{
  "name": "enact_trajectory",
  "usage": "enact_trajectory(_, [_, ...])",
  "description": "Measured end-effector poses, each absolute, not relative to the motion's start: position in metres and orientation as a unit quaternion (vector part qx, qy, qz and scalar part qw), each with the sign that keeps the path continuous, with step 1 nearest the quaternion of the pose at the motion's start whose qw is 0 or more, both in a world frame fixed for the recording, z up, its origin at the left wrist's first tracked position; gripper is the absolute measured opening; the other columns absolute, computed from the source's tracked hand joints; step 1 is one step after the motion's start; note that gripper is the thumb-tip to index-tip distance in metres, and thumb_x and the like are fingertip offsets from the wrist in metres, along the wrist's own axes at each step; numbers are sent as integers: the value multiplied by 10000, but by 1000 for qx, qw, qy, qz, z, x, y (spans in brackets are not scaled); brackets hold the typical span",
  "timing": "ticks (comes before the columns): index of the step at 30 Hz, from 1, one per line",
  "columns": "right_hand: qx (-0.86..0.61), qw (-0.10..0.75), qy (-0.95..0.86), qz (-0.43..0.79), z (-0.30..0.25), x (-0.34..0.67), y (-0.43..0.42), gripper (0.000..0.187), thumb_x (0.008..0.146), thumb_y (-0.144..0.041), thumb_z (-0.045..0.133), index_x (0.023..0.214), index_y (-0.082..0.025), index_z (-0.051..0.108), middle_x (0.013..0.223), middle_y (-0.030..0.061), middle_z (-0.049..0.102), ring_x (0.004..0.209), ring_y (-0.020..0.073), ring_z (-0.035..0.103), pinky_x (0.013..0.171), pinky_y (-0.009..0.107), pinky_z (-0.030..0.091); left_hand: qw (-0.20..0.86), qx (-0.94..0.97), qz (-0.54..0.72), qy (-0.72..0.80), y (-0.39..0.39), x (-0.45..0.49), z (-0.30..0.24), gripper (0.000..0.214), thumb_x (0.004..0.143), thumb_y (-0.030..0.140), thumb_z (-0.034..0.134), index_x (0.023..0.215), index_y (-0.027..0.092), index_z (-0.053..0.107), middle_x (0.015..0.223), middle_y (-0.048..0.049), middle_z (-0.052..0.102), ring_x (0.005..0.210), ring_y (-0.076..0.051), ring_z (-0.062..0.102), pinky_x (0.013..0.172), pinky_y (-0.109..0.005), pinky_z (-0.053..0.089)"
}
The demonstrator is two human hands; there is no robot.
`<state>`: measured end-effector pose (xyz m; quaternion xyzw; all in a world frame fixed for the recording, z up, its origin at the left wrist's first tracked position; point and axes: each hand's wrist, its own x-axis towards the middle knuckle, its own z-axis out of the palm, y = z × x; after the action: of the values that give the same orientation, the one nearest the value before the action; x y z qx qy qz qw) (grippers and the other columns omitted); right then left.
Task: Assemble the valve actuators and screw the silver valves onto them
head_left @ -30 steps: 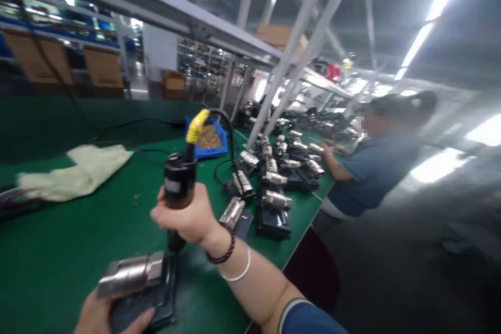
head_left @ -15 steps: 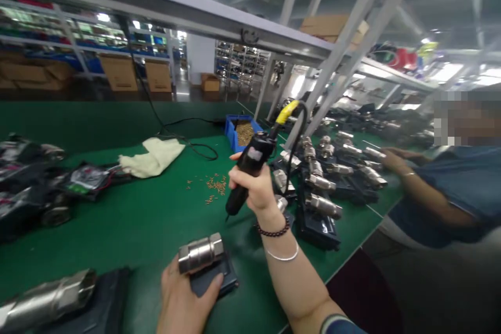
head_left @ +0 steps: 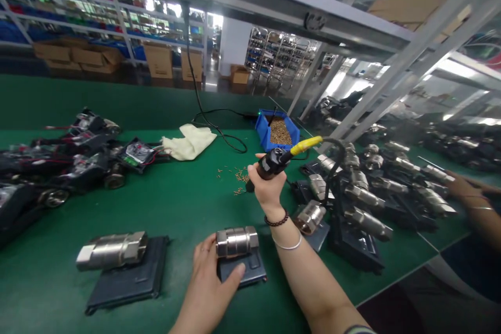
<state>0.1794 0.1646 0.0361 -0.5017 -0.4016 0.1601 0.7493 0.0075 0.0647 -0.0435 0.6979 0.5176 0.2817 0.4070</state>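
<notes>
Two hands busy: our right hand (head_left: pixel 268 188) is fisted around the screwdriver (head_left: pixel 274 160), while our left hand (head_left: pixel 209 279) lies open, gripping the metal part (head_left: pixel 237 241) on the tabletop (head_left: pixel 176 203).

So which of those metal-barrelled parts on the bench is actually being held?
The small one nearest the person, under the left hand: the steel-barrelled unit on its dark base. The similar unit to its left and those on the right lie untouched.
</notes>
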Motion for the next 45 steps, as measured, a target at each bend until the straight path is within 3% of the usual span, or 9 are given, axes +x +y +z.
enact_trajectory(7, [-376,814,-411,168,87,181,109,240,704,-202,635,932,-258,590,566,-74,525,497,121,514,571,288,476,430,648,346,525,68,-7,-27,518,751,288,531,1255,173,567,1266,-131,610,1169,-291,573,1027,-513,447])
enact_trajectory(16, [-294,853,-329,280,137,185,37,237,609,-191,703,828,-233,623,545,-84,300,445,83,264,470,230,357,203,705,500,460,53,-7,5,194,863,310,592,996,217,699,928,-65,730,880,-222,671,790,-353,567])
enact_trajectory(21, [-290,827,-323,357,137,178,22,261,610,-225,740,846,-241,630,543,-89,222,444,86,129,408,244,255,204,727,509,414,45,-4,18,177,890,340,617,968,221,722,872,-52,752,827,-203,678,750,-325,565])
enact_trajectory(27, [-304,798,-369,366,134,172,19,231,633,-271,738,847,-264,652,502,-87,228,388,83,185,388,257,244,206,759,478,390,40,-7,20,221,927,318,569,811,225,734,701,-26,732,684,-176,662,667,-308,548])
enact_trajectory(30, [-292,775,-413,378,130,167,19,227,657,-296,735,872,-272,668,476,-86,273,354,83,250,373,255,285,188,790,447,375,38,-11,15,188,929,277,564,856,219,726,736,-31,733,702,-178,660,680,-313,541])
enact_trajectory(33, [-271,748,-460,393,124,159,19,232,709,-283,720,931,-264,657,503,-76,376,374,87,353,408,255,367,191,815,389,384,38,-23,5,119,855,262,674,958,208,701,839,-44,739,795,-207,665,726,-342,546])
enact_trajectory(38, [-274,685,-508,445,112,146,23,221,772,-264,710,976,-260,626,577,-56,509,453,94,476,495,263,454,278,811,207,471,52,-41,-14,643,557,223,899,1134,143,629,1119,-171,678,1077,-367,612,925,-529,494])
enact_trajectory(41, [-270,659,-522,468,105,141,29,232,775,-268,717,984,-259,617,589,-57,529,470,99,502,505,261,463,319,818,184,442,65,-34,-25,1103,410,188,943,1382,126,427,1423,-251,458,1312,-415,437,1074,-572,369])
enact_trajectory(45, [-267,635,-541,482,93,136,35,228,810,-253,688,1022,-256,605,602,-59,534,503,98,506,531,252,461,363,832,187,374,77,-15,-40,1149,434,278,934,1424,151,364,1487,-225,384,1383,-373,358,1124,-517,331])
